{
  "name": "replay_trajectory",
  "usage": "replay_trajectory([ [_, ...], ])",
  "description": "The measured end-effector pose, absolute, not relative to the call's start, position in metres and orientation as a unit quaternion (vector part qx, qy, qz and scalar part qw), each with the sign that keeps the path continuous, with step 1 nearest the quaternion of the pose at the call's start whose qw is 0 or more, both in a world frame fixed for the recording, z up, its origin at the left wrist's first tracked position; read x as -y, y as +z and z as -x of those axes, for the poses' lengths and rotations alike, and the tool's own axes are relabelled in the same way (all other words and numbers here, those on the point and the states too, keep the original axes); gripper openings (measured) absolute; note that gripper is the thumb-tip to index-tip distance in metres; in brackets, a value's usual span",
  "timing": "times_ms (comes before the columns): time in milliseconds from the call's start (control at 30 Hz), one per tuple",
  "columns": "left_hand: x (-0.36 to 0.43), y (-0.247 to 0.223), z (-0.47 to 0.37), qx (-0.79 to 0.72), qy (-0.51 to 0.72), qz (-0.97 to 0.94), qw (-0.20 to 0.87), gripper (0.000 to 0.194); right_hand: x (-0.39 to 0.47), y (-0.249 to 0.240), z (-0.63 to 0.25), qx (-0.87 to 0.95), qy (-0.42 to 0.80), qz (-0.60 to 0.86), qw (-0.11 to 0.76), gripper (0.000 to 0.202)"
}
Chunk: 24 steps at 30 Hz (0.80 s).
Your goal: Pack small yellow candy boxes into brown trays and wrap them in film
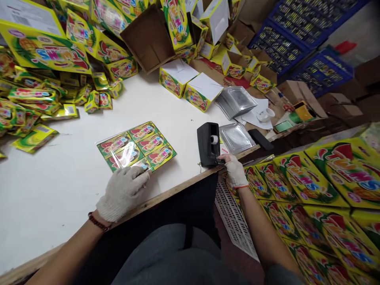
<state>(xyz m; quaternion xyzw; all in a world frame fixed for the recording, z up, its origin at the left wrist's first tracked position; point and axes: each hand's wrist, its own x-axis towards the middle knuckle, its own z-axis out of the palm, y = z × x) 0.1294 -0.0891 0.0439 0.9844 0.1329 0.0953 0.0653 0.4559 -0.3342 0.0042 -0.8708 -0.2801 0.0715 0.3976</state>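
We sit at a white counter (pixel 74 178) whose far and left parts are heaped with yellow-green candy boxes (pixel 44 51) and small loose packs (pixel 32 95), with an open brown carton (pixel 148 37) tipped among them. To our right, large printed boxes (pixel 326 186) stand packed side by side, below the counter's edge. Far right, blue crates (pixel 297 35) are stacked. Near the counter's right end lie clear plastic trays (pixel 236 101), one more (pixel 236 136) just right of the tape dispenser.

A clear-wrapped bundle of candy packs (pixel 136 146) lies flat on the counter, near its front edge, well left of the black tape dispenser (pixel 208 143). Our gloved left hand (pixel 123 192) rests palm down on the bundle's near corner, fingers spread flat, gripping nothing. Our gloved right hand (pixel 234 170) touches the dispenser's near end at the counter's edge, fingers curled at the cutter; we cannot tell whether they pinch tape. A beaded bracelet (pixel 97 222) circles the left wrist.
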Motion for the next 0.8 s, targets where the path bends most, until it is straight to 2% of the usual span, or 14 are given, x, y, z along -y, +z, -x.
replay_trajectory([
  [133, 0.089, 0.047, -0.131, -0.128, 0.104, -0.985, 0.056, 0.025, 0.325, -0.001, -0.446, 0.243, 0.077, 0.844, 0.472, 0.033],
  [367, 0.087, 0.046, -0.132, -0.11, 0.096, -0.989, 0.024, 0.026, 0.356, 0.022, -0.406, 0.205, 0.066, 0.837, 0.504, 0.028],
  [567, 0.088, 0.048, -0.133, -0.115, 0.083, -0.989, 0.037, 0.027, 0.357, 0.008, -0.39, 0.155, 0.141, 0.856, 0.472, 0.031],
  [800, 0.091, 0.05, -0.135, -0.128, 0.07, -0.988, 0.043, 0.026, 0.369, -0.016, -0.396, 0.168, 0.122, 0.895, 0.395, 0.033],
])
